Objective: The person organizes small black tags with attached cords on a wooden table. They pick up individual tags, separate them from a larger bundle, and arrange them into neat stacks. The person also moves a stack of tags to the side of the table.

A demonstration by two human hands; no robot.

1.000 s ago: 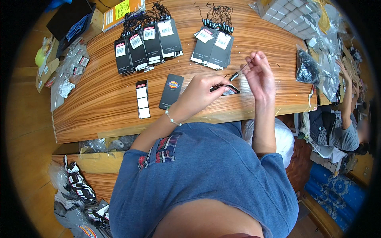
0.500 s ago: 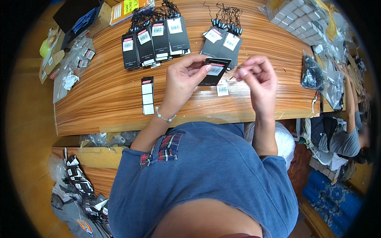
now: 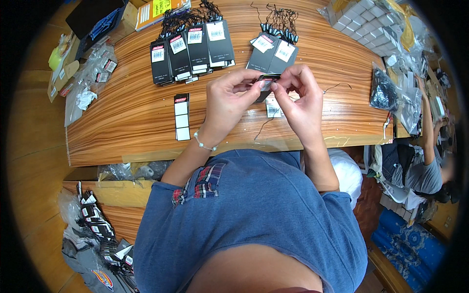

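Above the near part of the table, my left hand [image 3: 228, 96] pinches a black hang tag [image 3: 263, 97] with a white label between thumb and fingers. My right hand [image 3: 304, 100] is closed at the tag's top right edge, thumb and fingertips pinching a thin black cord [image 3: 261, 130]. Fingers partly hide where cord and tag meet. Behind and below the tag, a small white label card [image 3: 273, 108] lies on the table. A short strip of labels [image 3: 182, 119] rests left of my left hand. Beyond my hands lies a bunch of corded hang tags [image 3: 273, 52].
Several stacks of black hang tags [image 3: 198, 49] with cords stand at the back left. Plastic bags [image 3: 101, 68] lie at the left edge. Small white boxes [image 3: 364, 22] and a bag of black cords [image 3: 385, 88] are at the right, where another person's arm [image 3: 428, 122] shows.
My right hand has moved left and in to the tag, bringing the cord to it. The tag has tilted, and a cord end now dangles below my hands.
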